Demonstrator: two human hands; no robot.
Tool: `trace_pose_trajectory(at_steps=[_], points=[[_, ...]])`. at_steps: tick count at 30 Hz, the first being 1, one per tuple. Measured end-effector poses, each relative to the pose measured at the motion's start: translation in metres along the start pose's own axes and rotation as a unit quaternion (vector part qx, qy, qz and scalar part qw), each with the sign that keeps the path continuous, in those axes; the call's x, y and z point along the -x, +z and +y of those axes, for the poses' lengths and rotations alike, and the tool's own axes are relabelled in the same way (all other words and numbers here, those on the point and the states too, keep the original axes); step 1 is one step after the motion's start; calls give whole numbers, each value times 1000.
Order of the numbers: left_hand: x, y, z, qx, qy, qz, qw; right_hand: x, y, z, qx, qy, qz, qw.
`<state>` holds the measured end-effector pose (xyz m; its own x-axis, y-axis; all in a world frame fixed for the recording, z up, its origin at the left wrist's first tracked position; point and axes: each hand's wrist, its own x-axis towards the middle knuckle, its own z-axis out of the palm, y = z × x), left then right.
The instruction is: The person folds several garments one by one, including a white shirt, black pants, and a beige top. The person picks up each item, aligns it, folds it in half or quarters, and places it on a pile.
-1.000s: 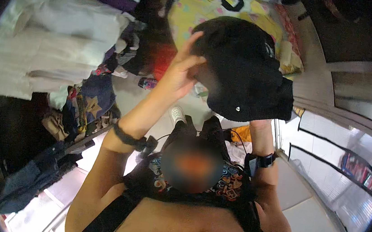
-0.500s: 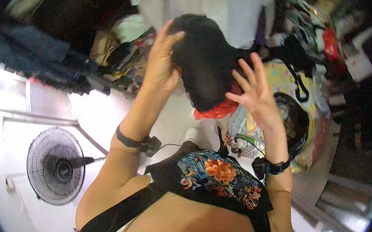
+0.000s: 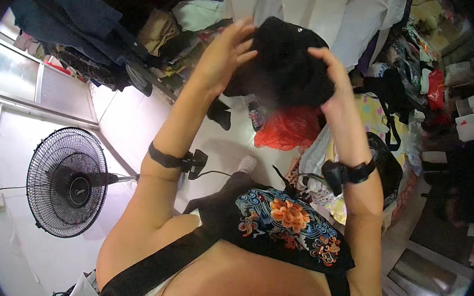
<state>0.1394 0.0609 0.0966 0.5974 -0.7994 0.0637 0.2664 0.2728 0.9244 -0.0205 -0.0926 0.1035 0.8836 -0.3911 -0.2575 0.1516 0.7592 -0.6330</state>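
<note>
In front of me at the upper middle is a bunched black cloth item (image 3: 289,67), with a small white mark near its top. Its folds hide its exact kind. My right hand (image 3: 339,81) is closed on its right side, one finger reaching over the front. At the left edge, my left hand (image 3: 226,57) has bent fingers with gaps between them; they are slightly blurred and show no firm grip. Just below the cloth, a red plastic bag (image 3: 290,129) is partly covered by it.
A black standing fan (image 3: 67,182) is at the left. Dark blue clothes (image 3: 69,9) hang at the upper left, and white garments (image 3: 342,26) at the back. A yellow patterned cloth bundle (image 3: 368,112) and a black plastic bag (image 3: 384,163) lie on the right.
The black cloth has shifted right and become more bunched. My right hand, spread before, has closed on its right side. My left hand has moved right. The view has turned.
</note>
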Motion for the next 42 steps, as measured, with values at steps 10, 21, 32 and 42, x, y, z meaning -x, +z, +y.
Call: trace_pose_trajectory(at_steps=[10, 21, 32, 42], points=[[-29, -40, -130, -348, 25, -45, 936, -15, 1, -45, 61, 64, -65, 994], [-92, 30, 10, -469, 237, -124, 842, 16, -79, -156, 726, -76, 214, 649], [-167, 89, 71, -418, 198, -289, 838, 69, -123, -216, 736, -132, 278, 602], [-152, 101, 89, -42, 79, -221, 971, 59, -104, -154, 673, 36, 41, 738]])
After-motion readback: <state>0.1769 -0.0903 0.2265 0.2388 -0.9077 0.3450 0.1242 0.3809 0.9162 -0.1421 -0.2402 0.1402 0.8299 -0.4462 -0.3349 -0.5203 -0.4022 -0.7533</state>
